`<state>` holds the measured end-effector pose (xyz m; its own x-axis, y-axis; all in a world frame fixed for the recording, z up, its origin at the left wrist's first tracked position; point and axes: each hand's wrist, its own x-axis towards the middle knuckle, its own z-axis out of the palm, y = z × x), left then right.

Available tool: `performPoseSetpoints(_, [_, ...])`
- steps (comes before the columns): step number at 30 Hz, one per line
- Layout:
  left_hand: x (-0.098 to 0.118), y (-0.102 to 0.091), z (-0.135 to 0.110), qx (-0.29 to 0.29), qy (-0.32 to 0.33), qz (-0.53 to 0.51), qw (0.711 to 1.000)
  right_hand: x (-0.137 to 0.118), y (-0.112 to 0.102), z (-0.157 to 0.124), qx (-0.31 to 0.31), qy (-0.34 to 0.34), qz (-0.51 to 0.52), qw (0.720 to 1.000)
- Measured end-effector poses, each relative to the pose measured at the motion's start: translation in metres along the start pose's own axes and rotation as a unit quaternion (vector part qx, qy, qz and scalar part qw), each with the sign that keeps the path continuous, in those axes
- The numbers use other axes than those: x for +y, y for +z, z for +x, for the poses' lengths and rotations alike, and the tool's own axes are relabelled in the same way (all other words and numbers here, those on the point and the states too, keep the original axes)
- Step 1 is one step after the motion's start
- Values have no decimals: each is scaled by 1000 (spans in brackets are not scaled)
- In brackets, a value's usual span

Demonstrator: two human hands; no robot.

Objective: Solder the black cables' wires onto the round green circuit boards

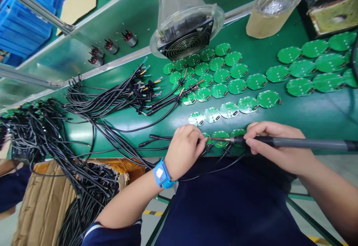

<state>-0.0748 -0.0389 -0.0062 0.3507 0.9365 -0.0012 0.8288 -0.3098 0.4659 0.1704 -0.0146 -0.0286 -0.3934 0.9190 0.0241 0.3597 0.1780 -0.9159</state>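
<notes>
My left hand (183, 149) is closed, thumb and finger pinched at the left end of the nearest row of round green circuit boards. A thin wire appears to be in that pinch, though the fingertips hide most of it. My right hand (275, 145) grips a soldering iron (310, 143) like a pen. Its metal tip points left and reaches over a circuit board (220, 134) to beside my left fingertips. Black cables (158, 137) pass under my left hand, and stripped coloured wire ends lie by the near boards.
More circuit boards (229, 110) lie in rows behind. Bundled black cables (112, 100) spread leftward, some hanging into a cardboard box (41, 201). A fume extractor fan (187, 40) stands at the back, near a tan cup-like container (261, 22). A person's arm shows far left.
</notes>
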Motion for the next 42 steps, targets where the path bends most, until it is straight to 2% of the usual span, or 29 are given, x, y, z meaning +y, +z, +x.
performPoseSetpoints(5, [0, 0, 1, -5, 0, 1, 1000, 2, 1, -2, 58, 27, 70, 996])
performPoseSetpoints(12, [0, -4, 0, -17, -1, -13, 1000, -5, 1, 4, 8, 18, 12, 1000])
performPoseSetpoints(20, [3, -5, 4, -12, -37, -41, 998, -6, 0, 6, 0, -4, -37, 999])
performPoseSetpoints(27, [6, -9, 11, -66, -56, -21, 996, -2, -2, 4, -17, -17, -35, 999])
performPoseSetpoints(29, [6, -11, 13, -78, -56, -22, 995, 0, -2, 3, -12, -3, -4, 1000])
performPoseSetpoints(32, [6, -13, 15, -87, -53, -24, 995, 5, 0, -1, 52, 28, 128, 990])
performPoseSetpoints(35, [7, -14, 16, -92, -47, -11, 995, 8, 2, -5, 128, 40, 245, 960])
performPoseSetpoints(40, [4, -27, 25, -123, -8, 26, 992, 5, 3, -11, 237, 51, 309, 919])
performPoseSetpoints(42, [-5, -38, 38, -107, -1, 32, 994, 5, 3, -11, 263, 33, 340, 903])
